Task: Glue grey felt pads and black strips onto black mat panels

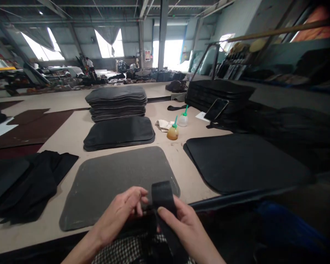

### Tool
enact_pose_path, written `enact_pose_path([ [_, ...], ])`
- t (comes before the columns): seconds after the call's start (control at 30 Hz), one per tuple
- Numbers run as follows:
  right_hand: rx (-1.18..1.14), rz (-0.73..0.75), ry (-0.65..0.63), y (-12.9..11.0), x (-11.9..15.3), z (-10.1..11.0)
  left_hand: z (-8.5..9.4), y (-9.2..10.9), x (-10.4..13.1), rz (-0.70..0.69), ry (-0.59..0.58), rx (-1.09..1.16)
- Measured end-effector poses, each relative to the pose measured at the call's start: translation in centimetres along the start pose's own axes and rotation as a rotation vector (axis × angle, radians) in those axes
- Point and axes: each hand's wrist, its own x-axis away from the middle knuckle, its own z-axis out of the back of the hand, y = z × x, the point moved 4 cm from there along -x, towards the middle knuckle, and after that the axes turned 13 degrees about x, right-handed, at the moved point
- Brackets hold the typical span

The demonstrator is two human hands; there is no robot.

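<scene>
Black strap [162, 196] looks woven cloth, matt; grey mat [118, 179] dull and slightly rough, dusty at edges; table [71, 135] matt beige board; glue bottles [172, 131] translucent plastic, green caps; phone [216, 109] screen glossy.

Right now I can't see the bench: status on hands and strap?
Left hand and right hand both pinching the black strap. Strap looped up at table edge, over grey mat. Nothing blocking.

Grey mat [118, 179] w/ mat stacks [117, 101] behind, 2 glue bottles [172, 132], phone [216, 109] at right.
</scene>
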Motion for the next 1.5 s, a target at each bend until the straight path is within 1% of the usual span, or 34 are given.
enact_pose_path([
  [0.03, 0.022, 0.015, -0.038, -0.2, 0.0, -0.6, -0.6, -0.5, 0.2, 0.110, -0.065, 0.200],
  [0.07, 0.052, 0.032, -0.075, -0.4, 0.0, -1.2, -1.1, -1.0, 0.3, 0.189, -0.099, 0.365],
  [0.1, 0.088, 0.046, -0.106, -0.4, 0.0, -1.7, -1.3, -1.4, 0.3, 0.230, -0.095, 0.483],
  [0.13, 0.123, 0.055, -0.128, -0.3, 0.1, -2.1, -1.2, -1.8, 0.2, 0.242, -0.060, 0.549],
  [0.17, 0.150, 0.058, -0.143, -0.1, 0.1, -2.4, -0.9, -2.1, 0.0, 0.238, -0.009, 0.569],
  [0.23, 0.176, 0.039, -0.155, 0.8, 0.3, -2.7, 0.1, -2.5, -0.2, 0.229, 0.066, 0.530],
  [0.33, 0.225, 0.020, -0.155, 2.8, 0.8, -2.8, 1.9, -2.5, -0.4, 0.237, 0.095, 0.452],
  [0.4, 0.246, 0.013, -0.144, 4.5, 1.1, -2.9, 3.4, -2.1, -1.0, 0.232, 0.110, 0.411],
  [0.47, 0.210, 0.000, -0.102, 6.2, 1.2, -2.9, 5.1, -1.7, -2.1, 0.205, 0.128, 0.341],
  [0.53, 0.162, -0.017, -0.031, 7.6, 1.2, -2.9, 6.8, -1.2, -3.8, 0.180, 0.132, 0.232],
  [0.6, 0.172, -0.013, 0.045, 8.3, 0.9, -2.7, 8.2, -0.9, -6.0, 0.152, 0.124, 0.101],
  [0.67, 0.224, 0.006, 0.102, 8.3, 0.4, -2.4, 9.1, -0.5, -8.5, 0.087, 0.113, -0.049],
  [0.73, 0.299, 0.018, 0.137, 7.7, -0.2, -1.9, 9.5, 0.1, -10.9, -0.032, 0.123, -0.237],
  [0.83, 0.399, 0.021, 0.176, 6.6, -1.3, -1.0, 9.4, 0.9, -14.1, -0.214, 0.162, -0.583],
  [0.87, 0.406, 0.019, 0.193, 6.2, -1.8, -0.7, 9.2, 1.0, -15.1, -0.245, 0.180, -0.701],
  [0.93, 0.373, 0.013, 0.208, 5.6, -2.7, -0.3, 9.0, 1.0, -16.8, -0.257, 0.215, -0.892],
  [1.0, 0.334, 0.000, 0.206, 5.0, -3.7, -0.1, 9.0, 0.7, -18.3, -0.235, 0.250, -0.995],
  [1.1, 0.339, -0.019, 0.213, 4.4, -4.8, 0.3, 9.2, 0.4, -19.8, -0.223, 0.282, -1.031],
  [1.2, 0.354, -0.019, 0.230, 4.0, -5.4, 0.8, 9.4, 0.2, -20.6, -0.217, 0.290, -1.055],
  [1.33, 0.360, -0.023, 0.245, 4.3, -5.6, 1.1, 9.5, 0.0, -21.0, -0.224, 0.278, -1.080],
  [1.5, 0.362, -0.043, 0.225, 4.5, -5.4, 0.7, 9.4, 0.0, -21.0, -0.242, 0.283, -1.106],
])
